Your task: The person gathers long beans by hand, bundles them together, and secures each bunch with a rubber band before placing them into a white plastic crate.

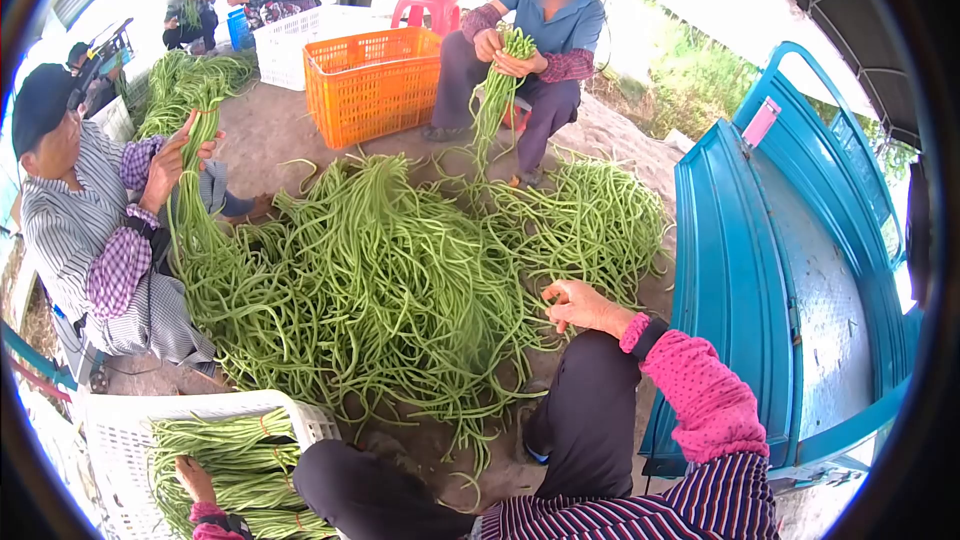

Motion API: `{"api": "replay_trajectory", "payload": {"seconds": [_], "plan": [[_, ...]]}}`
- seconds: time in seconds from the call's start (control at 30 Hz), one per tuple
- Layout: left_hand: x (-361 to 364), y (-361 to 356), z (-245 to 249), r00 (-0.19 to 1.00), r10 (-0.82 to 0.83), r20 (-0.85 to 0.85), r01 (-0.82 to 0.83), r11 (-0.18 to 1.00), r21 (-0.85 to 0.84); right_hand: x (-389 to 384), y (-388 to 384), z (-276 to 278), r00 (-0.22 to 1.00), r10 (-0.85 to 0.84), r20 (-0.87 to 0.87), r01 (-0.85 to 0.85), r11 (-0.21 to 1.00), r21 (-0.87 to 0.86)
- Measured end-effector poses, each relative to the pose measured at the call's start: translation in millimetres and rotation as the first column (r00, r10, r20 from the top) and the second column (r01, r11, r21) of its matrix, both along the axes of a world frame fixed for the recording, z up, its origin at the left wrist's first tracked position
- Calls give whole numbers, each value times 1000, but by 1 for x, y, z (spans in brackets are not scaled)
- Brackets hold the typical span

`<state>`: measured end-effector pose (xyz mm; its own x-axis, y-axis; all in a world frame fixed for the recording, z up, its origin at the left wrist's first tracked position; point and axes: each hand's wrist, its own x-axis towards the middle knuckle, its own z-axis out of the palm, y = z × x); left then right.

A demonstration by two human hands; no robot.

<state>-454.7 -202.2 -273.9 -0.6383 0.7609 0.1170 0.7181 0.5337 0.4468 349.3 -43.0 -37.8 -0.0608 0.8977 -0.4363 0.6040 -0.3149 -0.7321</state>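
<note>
My left hand (195,481) lies over bundles of long green beans (262,485) in the white crate (215,404) at the lower left; its fingers look stretched out along the beans. My right hand (578,307) is raised above my knee, at the near right side of a big heap of loose long beans (390,280). Its fingers are curled together, and what is in them, if anything, is too small to make out. Thin bands hold the bundles in the crate.
On the left a seated person (85,230) holds up a bunch of beans; across the heap another person (555,35) grips one too. An orange crate (375,85), a second white crate (285,45) and a red stool (437,0) stand behind. A blue metal vehicle bed (735,290) borders the right.
</note>
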Motion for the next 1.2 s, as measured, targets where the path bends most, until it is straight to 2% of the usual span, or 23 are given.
{"api": "replay_trajectory", "payload": {"seconds": [0.1, 0.23, 0.3, 0.37, 0.4, 0.43, 0.47, 0.5, 0.53, 0.57, 0.6, 0.63, 0.7, 0.73, 0.77, 0.83, 0.93, 1.03, 1.07, 1.1, 1.13, 1.17, 1.2], "plan": [[4, -4, 1, 990, -60, -124, 68, 995, 66, 2, 1, -2, 1000, 10, 12, -10, 1000, -13], [-2, -8, 3, 995, -88, -49, 88, 996, 11, 1, 2, -6, 1000, 14, -20, -15, 1000, -25], [-1, 0, 4, 959, 108, 263, -140, 985, 104, 0, 0, -2, 1000, 13, 1, -13, 999, -31], [7, 7, 17, 790, 258, 556, -384, 915, 121, -2, 0, 1, 1000, 13, -8, -13, 999, -52], [-53, 2, -44, 721, 188, 667, -447, 862, 240, 4, 1, -8, 998, 33, -56, -33, 999, -7], [-36, 6, -20, 576, 255, 776, -551, 823, 139, 7, 0, -10, 998, 38, -57, -37, 999, 11], [-37, 0, -9, 534, 115, 837, -457, 873, 171, -2, -2, 4, 997, 70, -21, -70, 997, 34], [-44, 2, -17, 408, 98, 908, -545, 824, 156, 0, -3, 2, 997, 68, -39, -66, 996, 52], [-54, 2, -28, 278, 72, 958, -635, 762, 127, -3, -2, 8, 995, 85, 50, -87, 995, 43], [-48, 5, -26, 269, -9, 963, -675, 712, 195, 3, -2, -1, 998, 51, -29, -50, 997, 54], [-37, 6, -19, 290, 48, 956, -733, 653, 190, 6, 0, -1, 997, 26, -79, -26, 1000, 4], [-23, 1, 6, 339, 121, 933, -640, 757, 135, 11, 1, -7, 996, 1, -90, -3, 1000, -16], [-17, -2, 31, 447, 226, 865, -603, 791, 105, 15, 6, -12, 999, -7, -47, 5, 999, -39], [-16, -1, 22, 458, 260, 850, -735, 649, 198, 20, 9, -17, 999, -4, 36, 6, 999, -38], [6, -1, 59, 363, 197, 911, -795, 575, 193, 19, 11, -18, 998, -18, 58, 20, 999, -40], [10, -8, 80, 456, 137, 879, -703, 661, 262, 24, 14, -22, 999, 11, 36, -10, 999, -36], [57, 23, 133, 533, 89, 841, -656, 672, 344, 25, 17, -23, 998, 45, 36, -44, 998, -46], [123, 49, 189, 601, -152, 784, -363, 823, 438, 27, 19, -26, 997, 49, 65, -46, 998, -41], [156, 56, 210, 552, -326, 768, -223, 829, 512, 27, 19, -26, 996, 41, 78, -38, 998, -40], [186, 58, 229, 361, -564, 743, 19, 801, 599, 26, 18, -25, 995, 33, 91, -30, 999, -40], [216, 53, 256, 184, -661, 728, 249, 748, 616, 26, 18, -25, 994, 28, 104, -24, 999, -38], [238, 49, 260, 45, -672, 739, 370, 698, 613, 28, 19, -25, 994, 34, 99, -30, 999, -37], [249, 46, 259, 137, -746, 652, 548, 605, 578, 30, 18, -25, 995, 39, 95, -36, 999, -36]]}}
